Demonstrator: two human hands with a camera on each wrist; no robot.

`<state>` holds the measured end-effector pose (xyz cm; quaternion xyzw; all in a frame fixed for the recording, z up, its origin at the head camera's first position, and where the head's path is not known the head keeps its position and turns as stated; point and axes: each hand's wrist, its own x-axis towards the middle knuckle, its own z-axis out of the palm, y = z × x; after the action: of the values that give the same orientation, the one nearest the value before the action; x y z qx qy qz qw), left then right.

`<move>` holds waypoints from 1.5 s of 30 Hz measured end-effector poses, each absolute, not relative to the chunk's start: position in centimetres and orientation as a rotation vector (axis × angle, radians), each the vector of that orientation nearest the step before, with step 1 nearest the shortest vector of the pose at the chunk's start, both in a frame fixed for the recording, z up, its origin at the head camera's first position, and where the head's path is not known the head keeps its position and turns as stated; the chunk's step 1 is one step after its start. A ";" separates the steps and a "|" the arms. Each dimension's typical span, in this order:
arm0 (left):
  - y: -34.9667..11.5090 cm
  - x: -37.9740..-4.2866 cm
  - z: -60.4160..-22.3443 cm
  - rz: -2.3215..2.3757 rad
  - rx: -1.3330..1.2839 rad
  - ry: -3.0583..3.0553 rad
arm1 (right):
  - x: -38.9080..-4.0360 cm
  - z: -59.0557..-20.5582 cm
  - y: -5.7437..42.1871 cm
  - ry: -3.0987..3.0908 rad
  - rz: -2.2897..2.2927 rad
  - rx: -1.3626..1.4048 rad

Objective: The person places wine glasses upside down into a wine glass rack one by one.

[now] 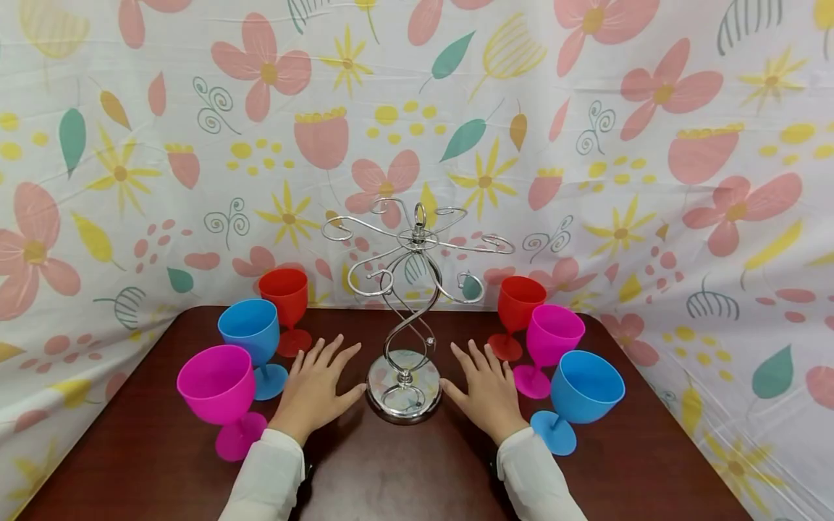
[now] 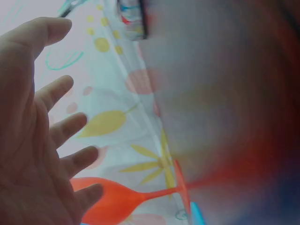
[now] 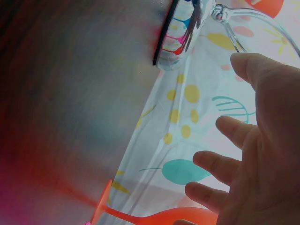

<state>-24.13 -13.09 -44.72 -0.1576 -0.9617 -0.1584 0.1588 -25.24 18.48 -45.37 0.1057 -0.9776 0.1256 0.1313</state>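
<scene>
- Both the left hand (image 1: 317, 394) and the right hand (image 1: 485, 394) are released, fingers extended and spread, holding nothing.
- Each thumb lies just beside the mirrored base (image 1: 422, 375) of the metal rack (image 1: 418, 236): three o'clock from the left hand, nine from the right.
- The rack looks stiff, fairly heavy at the foot and slick; the twisted stem seems its best hold, as the thin curled arms could bend.
- From the left hand, the left red goblet (image 1: 284, 293) stands at eleven, the left blue goblet (image 1: 249, 333) at ten, the left pink goblet (image 1: 217, 387) at nine.
- From the right hand, the right red goblet (image 1: 521, 307) is at one, the right pink goblet (image 1: 555, 336) at two, the right blue goblet (image 1: 586, 391) at three.
- The goblets look like light, smooth plastic, unlikely to shatter but easily tipped; pinch the stem or cup the bowl.
- Both wrist views blur the tabletop (image 1: 404, 477) and cut off the red bowls, partly behind fingers.
</scene>
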 end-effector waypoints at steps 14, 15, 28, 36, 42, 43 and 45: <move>-14.1 -18.7 -34.9 -0.547 -0.554 -2.478 | -25.3 -45.3 18.4 -2.846 0.366 0.296; -14.5 -18.3 -34.4 -0.538 -0.539 -2.452 | -25.3 -45.3 18.4 -2.845 0.365 0.296; -21.5 -15.1 -32.8 -0.500 0.061 -2.668 | -25.3 -45.3 18.3 -2.836 0.361 0.304; -23.0 -15.2 -33.7 -0.473 0.262 -2.837 | -25.1 -45.4 18.3 -2.834 0.370 0.312; -23.2 -15.7 -33.9 -0.449 0.220 -2.874 | -25.1 -45.3 18.3 -2.833 0.377 0.310; -23.2 -15.8 -34.0 -0.447 0.212 -2.877 | -25.2 -45.3 18.3 -2.832 0.378 0.309; -23.2 -15.8 -34.0 -0.444 0.198 -2.879 | -25.2 -45.2 18.3 -2.830 0.377 0.309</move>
<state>-15.80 -23.20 -33.97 0.0675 -0.9800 -0.1511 0.1109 -25.16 18.32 -45.23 0.1068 -0.9765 0.1301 0.1347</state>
